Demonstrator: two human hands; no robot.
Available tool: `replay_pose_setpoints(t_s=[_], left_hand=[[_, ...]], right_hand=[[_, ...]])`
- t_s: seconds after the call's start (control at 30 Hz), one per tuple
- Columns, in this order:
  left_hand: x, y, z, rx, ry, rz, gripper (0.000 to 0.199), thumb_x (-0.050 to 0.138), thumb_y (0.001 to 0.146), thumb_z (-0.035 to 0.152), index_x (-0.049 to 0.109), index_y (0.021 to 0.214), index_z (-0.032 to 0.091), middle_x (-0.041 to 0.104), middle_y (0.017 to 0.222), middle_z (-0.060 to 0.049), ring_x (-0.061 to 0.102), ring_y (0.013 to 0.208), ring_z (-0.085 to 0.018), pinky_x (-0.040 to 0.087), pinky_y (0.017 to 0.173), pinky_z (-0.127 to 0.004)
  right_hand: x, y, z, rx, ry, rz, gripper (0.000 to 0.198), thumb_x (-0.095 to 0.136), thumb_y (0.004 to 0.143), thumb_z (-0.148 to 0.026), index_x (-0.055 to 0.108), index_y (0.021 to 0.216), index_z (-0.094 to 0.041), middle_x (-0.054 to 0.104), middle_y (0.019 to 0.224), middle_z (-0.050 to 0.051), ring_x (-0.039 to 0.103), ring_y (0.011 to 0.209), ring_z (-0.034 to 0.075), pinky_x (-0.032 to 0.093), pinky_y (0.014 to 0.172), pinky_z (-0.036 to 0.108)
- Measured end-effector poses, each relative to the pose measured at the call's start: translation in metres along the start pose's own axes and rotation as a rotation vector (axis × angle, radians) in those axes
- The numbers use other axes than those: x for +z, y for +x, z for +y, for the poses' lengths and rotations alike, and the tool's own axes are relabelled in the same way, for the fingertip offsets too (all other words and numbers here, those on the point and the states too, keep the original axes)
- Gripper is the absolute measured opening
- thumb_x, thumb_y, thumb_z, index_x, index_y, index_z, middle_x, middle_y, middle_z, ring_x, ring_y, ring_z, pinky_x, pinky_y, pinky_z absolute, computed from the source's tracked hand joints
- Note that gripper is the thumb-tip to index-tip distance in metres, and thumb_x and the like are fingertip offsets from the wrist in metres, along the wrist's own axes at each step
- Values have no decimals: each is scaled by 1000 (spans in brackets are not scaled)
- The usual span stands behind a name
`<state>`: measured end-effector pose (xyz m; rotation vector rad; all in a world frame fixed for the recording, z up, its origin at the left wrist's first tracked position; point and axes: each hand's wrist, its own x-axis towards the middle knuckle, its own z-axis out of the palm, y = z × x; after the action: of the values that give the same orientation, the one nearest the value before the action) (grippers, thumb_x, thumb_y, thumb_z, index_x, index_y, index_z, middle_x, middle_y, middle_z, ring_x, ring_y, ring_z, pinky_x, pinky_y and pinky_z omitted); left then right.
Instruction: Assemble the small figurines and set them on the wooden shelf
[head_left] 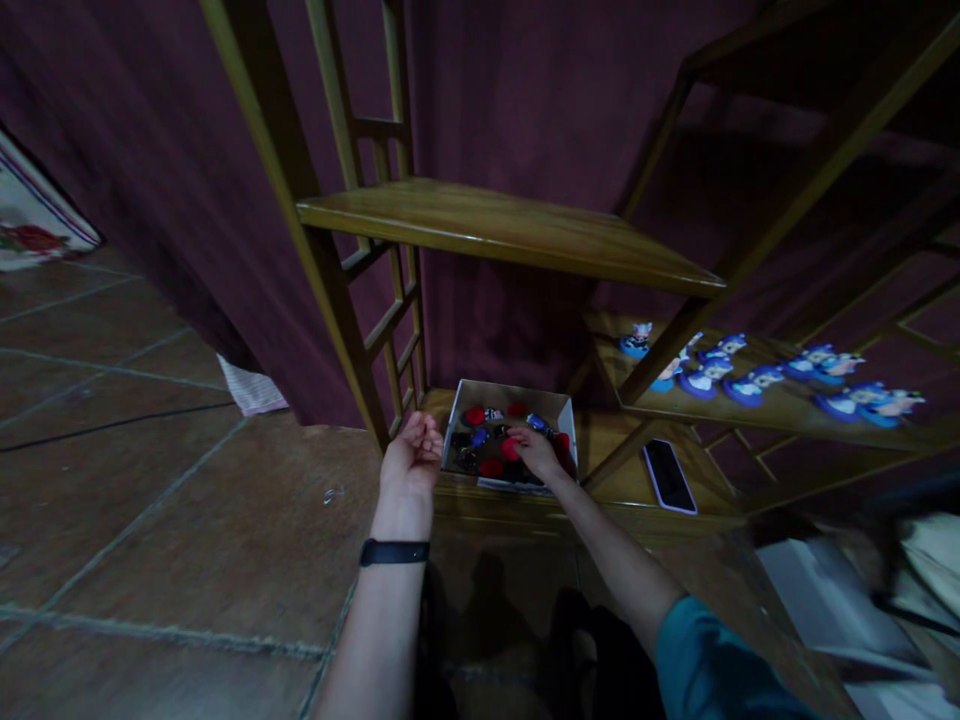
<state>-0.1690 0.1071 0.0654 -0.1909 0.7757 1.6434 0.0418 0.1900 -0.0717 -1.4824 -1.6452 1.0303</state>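
An open cardboard box [461,396] stands on the low wooden shelf, holding several small figurines, some with round red bases and some with dark or blue parts. My right hand [537,454] reaches into it, its fingers closed at a red-based figurine [511,448]; the details of that piece are too small to make out. Just outside the box's left side is my left hand [414,447], palm turned up and fingers loosely curled apart, with nothing visible in it. A dark band circles the left wrist.
Figurines on blue and purple bases [705,379] stand on a raised shelf at the right. A phone [670,476] lies below them. A wooden board [487,222] overhangs the box, with slanting posts at both sides. White boxes [832,600] sit on the floor at lower right.
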Motion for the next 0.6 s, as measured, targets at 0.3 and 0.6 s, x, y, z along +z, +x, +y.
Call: replay_pose_setpoints(t_s=[0.3, 0.6], left_hand=[[-1, 7, -6, -16, 34, -6, 23, 44, 77, -4, 58, 78, 14, 61, 72, -4, 59, 56, -7, 45, 48, -15], [-3, 4, 1, -26, -8, -9, 22, 44, 78, -3, 58, 80, 14, 60, 70, -3, 58, 54, -7, 46, 48, -16]], right_hand=[[-1, 2, -9, 2, 32, 50, 27, 49, 71, -9, 62, 94, -17, 68, 89, 4, 64, 83, 13, 50, 78, 29], [-8, -6, -29, -145, -394, 32, 28, 50, 73, -6, 65, 90, -23, 65, 102, 4, 60, 97, 17, 42, 93, 30]])
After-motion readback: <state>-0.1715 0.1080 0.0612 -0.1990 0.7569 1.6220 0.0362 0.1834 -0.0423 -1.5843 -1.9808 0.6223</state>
